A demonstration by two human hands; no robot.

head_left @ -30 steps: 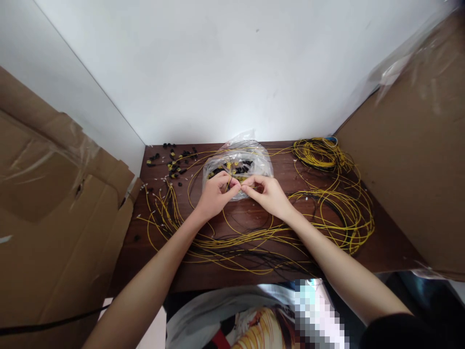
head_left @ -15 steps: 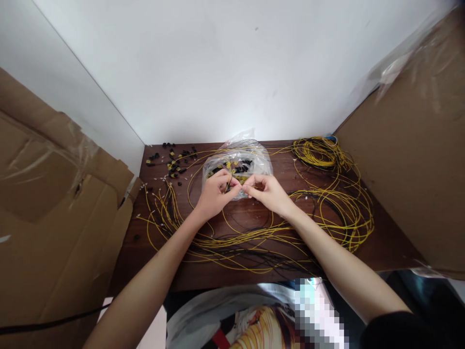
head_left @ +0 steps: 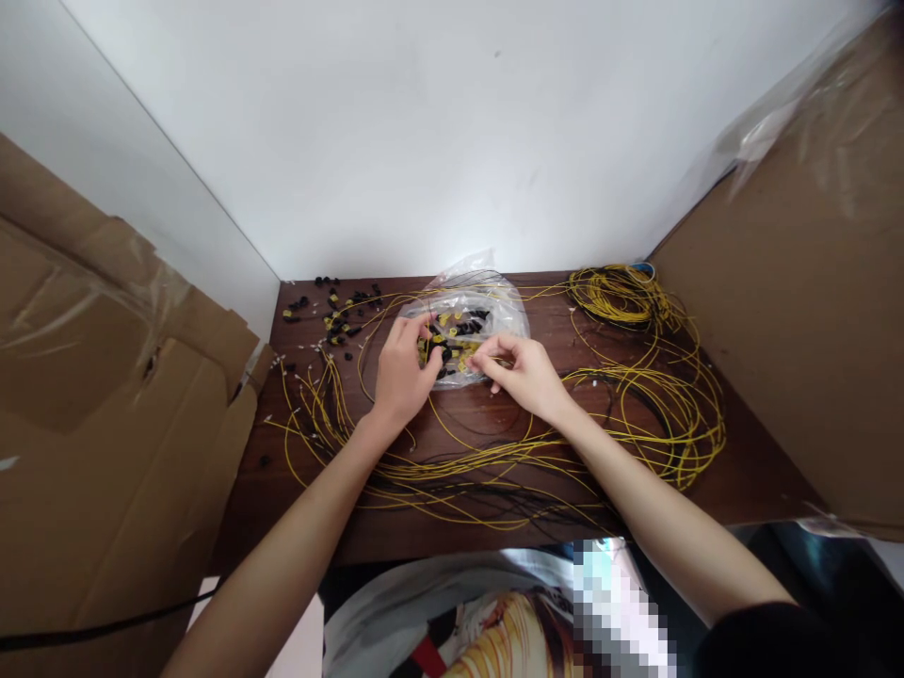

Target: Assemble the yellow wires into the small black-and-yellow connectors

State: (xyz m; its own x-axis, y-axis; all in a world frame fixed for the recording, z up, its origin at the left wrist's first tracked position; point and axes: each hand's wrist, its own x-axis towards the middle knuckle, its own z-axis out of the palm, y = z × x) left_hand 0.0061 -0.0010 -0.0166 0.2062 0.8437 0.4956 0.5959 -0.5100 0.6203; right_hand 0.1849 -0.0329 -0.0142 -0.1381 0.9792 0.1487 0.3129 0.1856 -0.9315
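A clear plastic bag (head_left: 509, 318) lies at the back middle of the dark wooden table, with several black and yellow small parts (head_left: 472, 326) in it. My left hand (head_left: 404, 369) is at the bag's left side, thumb and fingers apart, with nothing clearly held between them. At the bag's right front edge, my right hand (head_left: 521, 373) has thumb and forefinger pinched together; what they hold is too small to make out. Long yellow and black wires (head_left: 487, 459) run across the table in front of both hands.
Loose black and yellow pieces (head_left: 343, 325) lie at the back left. A coiled yellow wire bundle (head_left: 614, 297) sits at the back right, beside a blue-white roll (head_left: 642, 271). Cardboard stands on the left (head_left: 120, 414) and right (head_left: 791, 311). A white wall (head_left: 424, 132) rises behind.
My left hand has moved left, away from my right hand, and its fingers have opened. My right hand has stayed almost in place, still pinched.
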